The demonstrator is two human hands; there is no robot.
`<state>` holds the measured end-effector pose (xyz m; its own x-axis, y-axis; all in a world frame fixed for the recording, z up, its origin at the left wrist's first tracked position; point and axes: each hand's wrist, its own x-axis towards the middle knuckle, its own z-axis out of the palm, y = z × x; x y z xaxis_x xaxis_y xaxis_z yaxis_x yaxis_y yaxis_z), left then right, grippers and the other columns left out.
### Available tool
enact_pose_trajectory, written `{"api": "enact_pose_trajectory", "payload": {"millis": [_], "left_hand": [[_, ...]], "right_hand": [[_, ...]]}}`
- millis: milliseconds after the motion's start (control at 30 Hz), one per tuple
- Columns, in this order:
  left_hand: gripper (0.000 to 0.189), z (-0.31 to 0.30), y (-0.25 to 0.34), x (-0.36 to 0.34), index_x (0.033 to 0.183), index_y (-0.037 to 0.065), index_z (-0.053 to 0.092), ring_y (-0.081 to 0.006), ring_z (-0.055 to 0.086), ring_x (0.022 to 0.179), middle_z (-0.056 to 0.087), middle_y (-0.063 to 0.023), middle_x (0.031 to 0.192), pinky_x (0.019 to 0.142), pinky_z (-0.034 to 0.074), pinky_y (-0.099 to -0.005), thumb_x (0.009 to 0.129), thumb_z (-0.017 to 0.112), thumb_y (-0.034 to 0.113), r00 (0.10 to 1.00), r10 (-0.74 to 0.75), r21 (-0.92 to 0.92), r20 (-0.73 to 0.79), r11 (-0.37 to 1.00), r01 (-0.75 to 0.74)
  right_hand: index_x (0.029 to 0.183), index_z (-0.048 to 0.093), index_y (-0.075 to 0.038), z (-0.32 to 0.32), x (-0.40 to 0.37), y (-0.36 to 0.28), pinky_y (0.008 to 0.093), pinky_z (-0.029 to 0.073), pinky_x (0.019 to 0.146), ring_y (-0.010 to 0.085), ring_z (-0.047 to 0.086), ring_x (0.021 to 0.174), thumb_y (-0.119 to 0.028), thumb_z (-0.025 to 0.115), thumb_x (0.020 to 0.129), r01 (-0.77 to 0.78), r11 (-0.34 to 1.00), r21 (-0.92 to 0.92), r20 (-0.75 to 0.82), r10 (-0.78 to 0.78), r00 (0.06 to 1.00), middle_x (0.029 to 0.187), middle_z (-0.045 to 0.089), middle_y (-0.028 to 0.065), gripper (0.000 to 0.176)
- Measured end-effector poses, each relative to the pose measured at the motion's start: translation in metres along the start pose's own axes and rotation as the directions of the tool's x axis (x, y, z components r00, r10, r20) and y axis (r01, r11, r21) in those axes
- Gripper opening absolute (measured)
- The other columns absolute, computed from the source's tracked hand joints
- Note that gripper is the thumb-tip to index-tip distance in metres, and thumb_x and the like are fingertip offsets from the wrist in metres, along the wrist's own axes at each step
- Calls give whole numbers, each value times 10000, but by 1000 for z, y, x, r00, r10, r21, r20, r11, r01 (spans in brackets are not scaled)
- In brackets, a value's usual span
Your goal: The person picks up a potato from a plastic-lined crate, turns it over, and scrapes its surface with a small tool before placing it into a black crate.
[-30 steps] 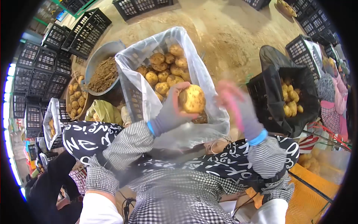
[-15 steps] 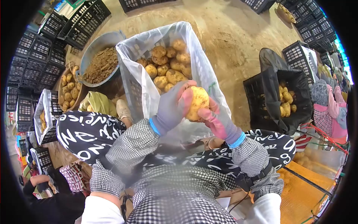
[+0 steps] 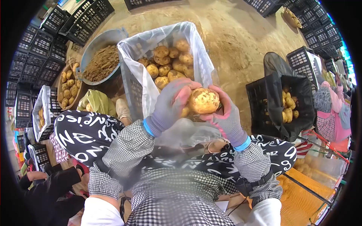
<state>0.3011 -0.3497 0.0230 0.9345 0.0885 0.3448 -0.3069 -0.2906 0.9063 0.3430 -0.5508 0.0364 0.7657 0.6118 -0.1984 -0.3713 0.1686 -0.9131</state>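
At the far left I have stacked black crates, with a small crate lined in white nearer my knee. Just beside it stands a shallow basket of potatoes, then the blue-grey basin heaped with brown soil. A yellow-green sack sits below the basin, near my shoe. Next, in front of me, comes the large black crate with a clear plastic liner, loose potatoes piled inside.

My gloved left hand reaches in over the near end of that crate. Its fingers are clamped on the left and upper side of one big, dirt-flecked potato. The potato lies right between my two hands, touching both, lifted above the liner's near edge. My right hand closes on it from the other side: fingers at the upper right, thumb tucked under its lower edge.

Further right, well apart from my hands, a crate with a black liner holds more potatoes. Beyond it, at the far right, is a person in pink.
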Motion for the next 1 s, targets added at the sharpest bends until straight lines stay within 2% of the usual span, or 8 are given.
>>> {"api": "enact_pose_trajectory", "payload": {"millis": [167, 333, 567, 667, 767, 867, 967, 1000], "left_hand": [[444, 0, 14, -8, 1265, 16, 596, -167, 559, 1084, 604, -108, 1145, 962, 433, -320, 996, 546, 366, 951, -261, -287, 167, 910, 300], [415, -3, 17, -8, 1229, 12, 615, -151, 543, 1073, 598, -73, 1091, 957, 427, -304, 994, 560, 349, 902, -364, -361, 233, 828, 428], [375, -2, 12, -7, 1069, 5, 672, -154, 500, 913, 603, -38, 961, 864, 419, -288, 990, 559, 354, 969, -200, -254, 148, 939, 233], [406, -3, 9, -7, 1054, 10, 675, -158, 496, 890, 603, -29, 947, 850, 415, -285, 982, 561, 393, 964, -221, -216, 149, 944, 250], [441, -6, 10, -7, 1035, 17, 676, -165, 505, 887, 615, -25, 936, 850, 415, -289, 976, 553, 437, 956, -261, -249, 131, 925, 287], [461, -5, 15, -8, 1004, 26, 678, -169, 515, 888, 633, -23, 929, 851, 420, -298, 975, 541, 465, 983, -180, -171, 39, 968, 184], [473, -5, 24, -6, 996, 30, 682, -170, 520, 899, 646, -21, 927, 855, 425, -305, 967, 546, 482, 980, -197, -165, 22, 966, 198], [478, -4, 24, -6, 1013, 31, 673, -165, 523, 888, 643, -25, 935, 838, 430, -300, 966, 546, 489, 982, -189, -150, 13, 971, 188]], "right_hand": [[1439, 398, -5, -7, 2, 8, 320, 452, 1057, 166, 502, 1254, 61, 799, 702, 158, 929, -335, 26, -158, 987, 1386, 484, 90, 842], [1443, 403, -6, -5, 0, 6, 323, 459, 1049, 173, 502, 1258, 74, 781, 702, 119, 921, -372, 20, -120, 993, 1388, 484, 89, 836], [1344, 548, -59, -5, -1, 16, 321, 454, 1001, 221, 584, 1165, -52, 822, 703, 176, 840, -514, -62, -241, 969, 1278, 600, 111, 698], [1392, 463, 8, -7, -2, 16, 327, 483, 1015, 194, 536, 1225, 107, 724, 677, 190, 769, -610, -17, -252, 968, 1366, 512, 103, 767], [1343, 508, 13, -7, -6, 14, 336, 486, 1006, 219, 559, 1211, 111, 712, 668, 352, 546, -760, 156, -374, 914, 1351, 542, 131, 712], [1312, 530, 13, -3, -6, 11, 336, 479, 1011, 239, 574, 1199, 110, 712, 656, 365, 568, -738, 156, -383, 911, 1338, 562, 151, 688], [1298, 579, -42, 0, -5, 10, 330, 472, 990, 263, 595, 1177, -51, 811, 695, 362, 680, -637, 82, -408, 909, 1298, 601, 137, 646], [1304, 561, -22, 0, -6, 9, 331, 472, 999, 245, 585, 1185, 0, 781, 689, 352, 680, -643, 91, -388, 917, 1314, 583, 137, 654]]}}
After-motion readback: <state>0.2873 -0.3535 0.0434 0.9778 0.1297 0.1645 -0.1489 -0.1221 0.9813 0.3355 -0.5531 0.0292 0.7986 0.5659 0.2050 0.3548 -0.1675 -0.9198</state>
